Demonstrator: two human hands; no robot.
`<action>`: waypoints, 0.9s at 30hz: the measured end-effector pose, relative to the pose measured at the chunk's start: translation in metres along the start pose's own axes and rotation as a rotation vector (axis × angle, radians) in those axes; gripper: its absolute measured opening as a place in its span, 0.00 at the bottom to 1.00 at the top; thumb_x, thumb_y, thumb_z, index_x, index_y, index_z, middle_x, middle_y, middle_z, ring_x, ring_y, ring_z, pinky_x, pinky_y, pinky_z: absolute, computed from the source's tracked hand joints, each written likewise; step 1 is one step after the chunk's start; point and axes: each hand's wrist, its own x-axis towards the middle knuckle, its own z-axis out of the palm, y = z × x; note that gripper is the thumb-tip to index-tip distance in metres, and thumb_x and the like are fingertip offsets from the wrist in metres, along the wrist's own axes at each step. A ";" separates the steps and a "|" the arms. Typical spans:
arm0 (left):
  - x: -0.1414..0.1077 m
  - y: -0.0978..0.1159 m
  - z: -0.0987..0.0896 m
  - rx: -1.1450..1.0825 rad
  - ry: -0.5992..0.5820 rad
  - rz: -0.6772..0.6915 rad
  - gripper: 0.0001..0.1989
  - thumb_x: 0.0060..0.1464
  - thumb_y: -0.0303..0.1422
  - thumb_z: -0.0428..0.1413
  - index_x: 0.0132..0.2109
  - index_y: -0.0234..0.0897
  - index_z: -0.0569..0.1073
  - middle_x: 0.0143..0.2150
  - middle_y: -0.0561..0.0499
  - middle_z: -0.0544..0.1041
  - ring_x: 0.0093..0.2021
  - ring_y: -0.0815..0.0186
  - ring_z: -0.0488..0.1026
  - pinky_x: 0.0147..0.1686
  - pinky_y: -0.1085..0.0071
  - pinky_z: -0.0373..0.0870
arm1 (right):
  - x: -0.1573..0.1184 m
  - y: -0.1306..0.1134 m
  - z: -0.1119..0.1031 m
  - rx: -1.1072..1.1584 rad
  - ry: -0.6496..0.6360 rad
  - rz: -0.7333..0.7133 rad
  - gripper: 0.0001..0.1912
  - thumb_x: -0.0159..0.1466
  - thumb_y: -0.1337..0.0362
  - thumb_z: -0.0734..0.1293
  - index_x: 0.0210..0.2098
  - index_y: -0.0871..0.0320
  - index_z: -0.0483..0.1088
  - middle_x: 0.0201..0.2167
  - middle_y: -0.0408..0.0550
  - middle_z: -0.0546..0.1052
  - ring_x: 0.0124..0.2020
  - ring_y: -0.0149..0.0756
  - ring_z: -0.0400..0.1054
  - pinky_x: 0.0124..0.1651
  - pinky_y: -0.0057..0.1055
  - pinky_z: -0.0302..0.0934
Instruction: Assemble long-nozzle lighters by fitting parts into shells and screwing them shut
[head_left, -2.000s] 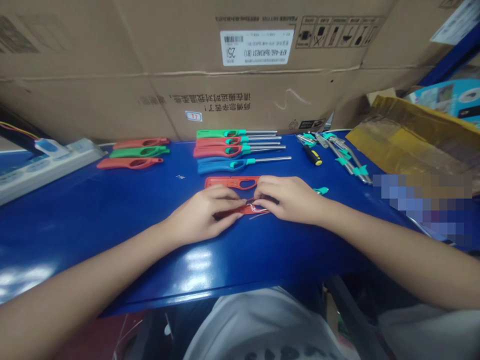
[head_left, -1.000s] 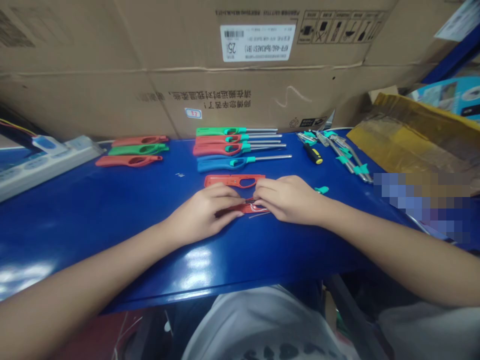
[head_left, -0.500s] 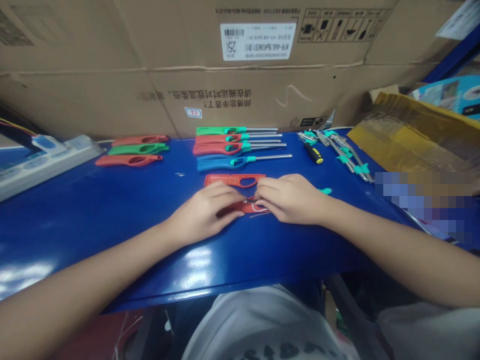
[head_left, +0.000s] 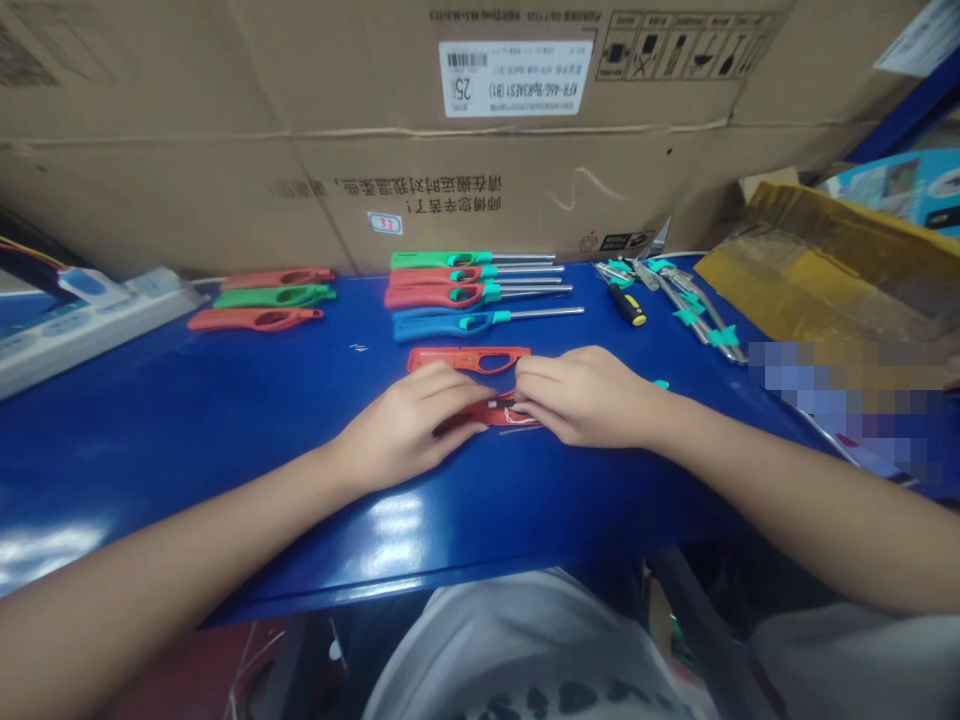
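- Head view: the red half-shell (head_left: pixel 499 419) lies on the blue surface (head_left: pixel 285 430) in front of the person, between the two hands, with a small dark part (head_left: pixel 501 404) and a white wire (head_left: pixel 513 416) at its visible middle.
- Left grip (head_left: pixel 412 420): closed about the left portion of the red half-shell, thumb on the near side, fingers on the far side.
- Right grip (head_left: pixel 589 397): fingertips drawn together at the right end of the small dark part; whether they pinch it or only press cannot be told.
- Recommended handling (judgement): brace the shell flat with the left grip; apply light, even pressure to the dark part with the right; route the white wire clear of the shell's rim.
- Orientation: the long axis runs left to right, roughly parallel to the second red half (head_left: pixel 444 356) just beyond. Both ends are covered, so its pointing direction cannot be confirmed.
- Reference: the second red half has its finger opening toward the right.
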 end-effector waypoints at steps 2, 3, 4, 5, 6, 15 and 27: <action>0.000 0.000 0.000 -0.002 -0.009 0.015 0.14 0.65 0.28 0.57 0.57 0.36 0.74 0.48 0.44 0.81 0.47 0.61 0.77 0.50 0.62 0.75 | 0.000 -0.001 0.000 -0.014 -0.013 -0.006 0.12 0.72 0.65 0.59 0.36 0.60 0.71 0.32 0.48 0.74 0.25 0.31 0.58 0.29 0.33 0.42; 0.000 0.000 0.000 -0.001 -0.012 0.023 0.13 0.65 0.28 0.57 0.56 0.36 0.74 0.47 0.44 0.81 0.47 0.61 0.77 0.50 0.62 0.76 | 0.000 -0.001 -0.001 -0.025 -0.021 -0.010 0.11 0.71 0.65 0.59 0.36 0.60 0.71 0.32 0.48 0.74 0.25 0.31 0.58 0.29 0.33 0.41; 0.000 0.000 0.000 0.001 -0.013 0.031 0.13 0.65 0.28 0.57 0.55 0.36 0.75 0.47 0.44 0.81 0.46 0.61 0.77 0.49 0.62 0.76 | 0.000 -0.001 -0.001 -0.036 -0.029 -0.014 0.11 0.71 0.66 0.60 0.36 0.60 0.71 0.32 0.48 0.75 0.24 0.31 0.58 0.29 0.34 0.41; 0.000 -0.001 0.000 0.006 -0.013 0.039 0.12 0.65 0.28 0.57 0.55 0.36 0.75 0.47 0.44 0.81 0.46 0.61 0.77 0.49 0.62 0.76 | 0.000 -0.002 -0.001 -0.047 -0.039 -0.016 0.10 0.71 0.66 0.60 0.36 0.60 0.72 0.32 0.48 0.75 0.24 0.32 0.58 0.29 0.34 0.41; -0.001 -0.001 0.000 0.012 -0.015 0.046 0.12 0.65 0.28 0.57 0.54 0.36 0.76 0.47 0.44 0.80 0.46 0.61 0.77 0.49 0.62 0.76 | 0.000 -0.002 -0.001 -0.059 -0.048 -0.015 0.10 0.70 0.66 0.60 0.36 0.60 0.72 0.33 0.48 0.75 0.24 0.32 0.58 0.29 0.34 0.41; -0.002 -0.003 0.002 0.035 -0.034 0.042 0.11 0.65 0.28 0.57 0.54 0.37 0.76 0.48 0.44 0.80 0.47 0.61 0.76 0.49 0.62 0.76 | 0.001 -0.003 -0.001 -0.077 -0.081 -0.002 0.09 0.70 0.66 0.61 0.39 0.61 0.73 0.36 0.50 0.76 0.24 0.32 0.59 0.29 0.34 0.38; -0.001 -0.003 0.003 0.028 -0.016 0.071 0.12 0.65 0.27 0.58 0.54 0.33 0.76 0.47 0.42 0.80 0.46 0.61 0.76 0.48 0.62 0.76 | 0.002 -0.007 -0.002 -0.106 -0.098 0.053 0.09 0.70 0.68 0.60 0.38 0.62 0.72 0.37 0.51 0.76 0.25 0.32 0.62 0.26 0.33 0.37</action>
